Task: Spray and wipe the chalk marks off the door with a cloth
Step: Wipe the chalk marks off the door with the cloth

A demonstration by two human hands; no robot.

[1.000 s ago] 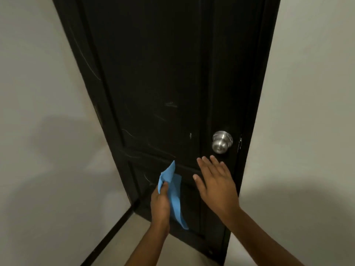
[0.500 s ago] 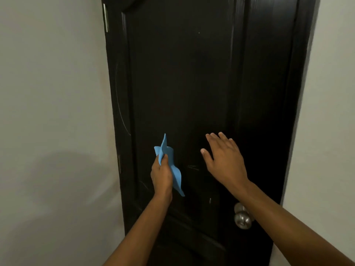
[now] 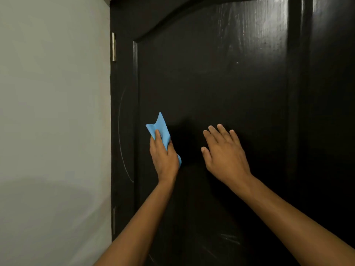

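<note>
Pale wall (image 3: 53,112) on the left, one glossy black door (image 3: 221,83) filling the rest, arched panel top. Two hinges (image 3: 114,46) on the door's left edge, one high, one low. One blue cloth (image 3: 160,129), bunched, gripped in the left hand (image 3: 163,156), fingers curled round it; the cloth sits at the panel's left edge, top corner sticking up above the knuckles, a bit showing below the palm. Whether it touches the door: can't tell. Right hand (image 3: 224,152) is released, fingers straight and spread, holding nothing, at or near the panel just right of the cloth. Chalk marks (image 3: 123,139): one long curved line on the left stile, plus faint scribbles low on the panel.
</note>
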